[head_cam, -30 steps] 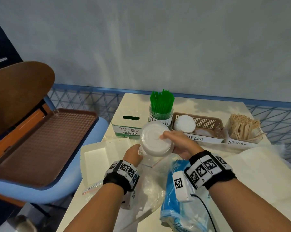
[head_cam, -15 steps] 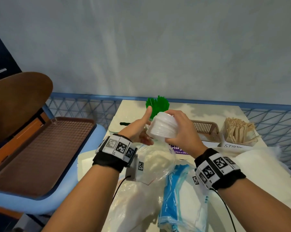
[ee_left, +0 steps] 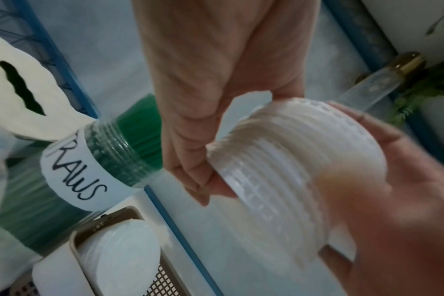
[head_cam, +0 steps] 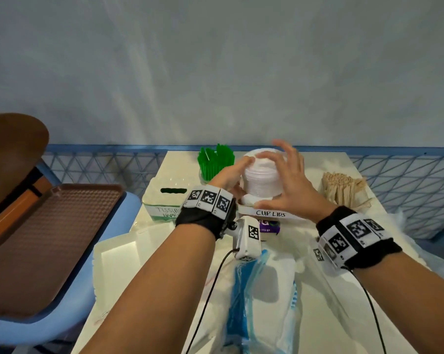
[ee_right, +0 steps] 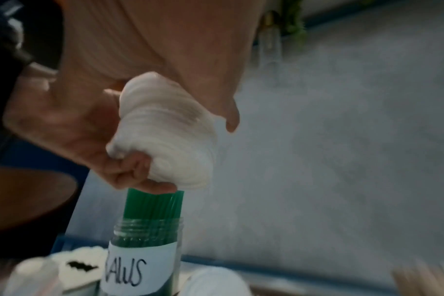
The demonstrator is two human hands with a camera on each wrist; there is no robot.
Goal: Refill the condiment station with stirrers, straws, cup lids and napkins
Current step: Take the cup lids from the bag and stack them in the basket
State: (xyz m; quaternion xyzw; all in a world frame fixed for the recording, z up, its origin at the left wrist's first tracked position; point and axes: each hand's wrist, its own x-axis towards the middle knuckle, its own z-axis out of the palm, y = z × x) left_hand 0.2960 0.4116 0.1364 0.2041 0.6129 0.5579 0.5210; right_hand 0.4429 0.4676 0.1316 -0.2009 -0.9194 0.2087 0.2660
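Blue napkin pack (head_cam: 243,297) low centre on counter (head_cam: 325,315). Mid-frame my left hand (head_cam: 228,178) grips stack of cup lids (head_cam: 263,176); right hand (head_cam: 289,185) fingers spread beside it, above lid basket (head_cam: 269,213). Straws jar (head_cam: 215,162) behind.

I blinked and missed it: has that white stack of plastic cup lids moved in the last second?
Yes. The white stack of plastic cup lids went away from the person, from in front of the labelled tan basket to above it, right of the green straws.

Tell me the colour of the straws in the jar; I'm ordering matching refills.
Green. The straws show best in the left wrist view, standing in the clear labelled jar.
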